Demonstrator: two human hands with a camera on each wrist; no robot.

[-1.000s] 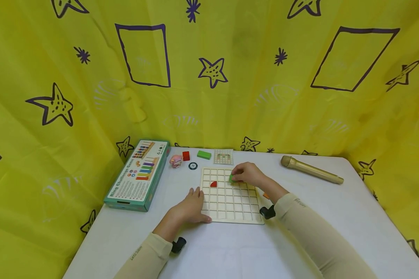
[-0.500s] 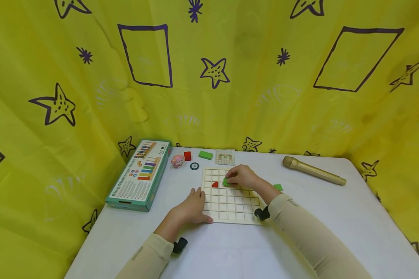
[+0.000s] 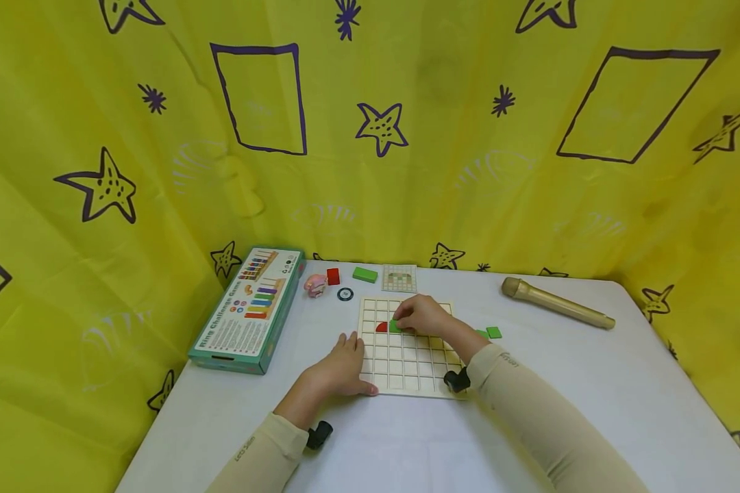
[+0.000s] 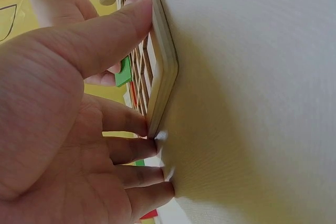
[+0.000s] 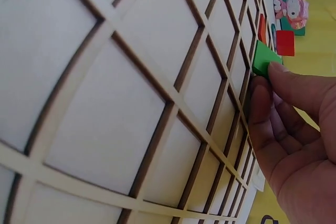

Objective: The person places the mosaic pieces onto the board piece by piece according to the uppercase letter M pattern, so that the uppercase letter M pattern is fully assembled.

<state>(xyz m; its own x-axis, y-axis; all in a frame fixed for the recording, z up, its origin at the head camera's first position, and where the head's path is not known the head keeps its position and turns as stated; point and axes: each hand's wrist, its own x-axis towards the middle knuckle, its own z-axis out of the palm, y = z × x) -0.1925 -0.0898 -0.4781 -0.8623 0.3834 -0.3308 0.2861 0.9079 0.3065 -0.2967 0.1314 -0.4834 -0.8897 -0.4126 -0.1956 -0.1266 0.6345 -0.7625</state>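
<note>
A pale wooden grid board (image 3: 410,368) lies on the white table. Along its left side rests my left hand (image 3: 338,367); in the left wrist view, the straight thumb (image 4: 110,38) presses the board's rim and the fingertips touch its side and the tabletop. My right hand (image 3: 424,315) pinches a green square tile (image 5: 264,57) between thumb and fingers, over a cell in the board's upper left part. Directly left of that tile, a red quarter-round tile (image 3: 381,327) sits in its cell. The right hand and wrist cover part of the board's right side.
Behind the board lie a pattern card (image 3: 399,279), a green block (image 3: 365,274), a red block (image 3: 333,276), a pink figurine (image 3: 316,285) and a round token (image 3: 345,294). A game box (image 3: 247,311) stands left, a gold microphone (image 3: 558,302) right. Green tiles (image 3: 494,333) lie beside the right forearm.
My right hand has moved left across the board with the green tile, bringing it beside the red tile. Green tiles behind the right forearm have come into view. The left hand stays in place.
</note>
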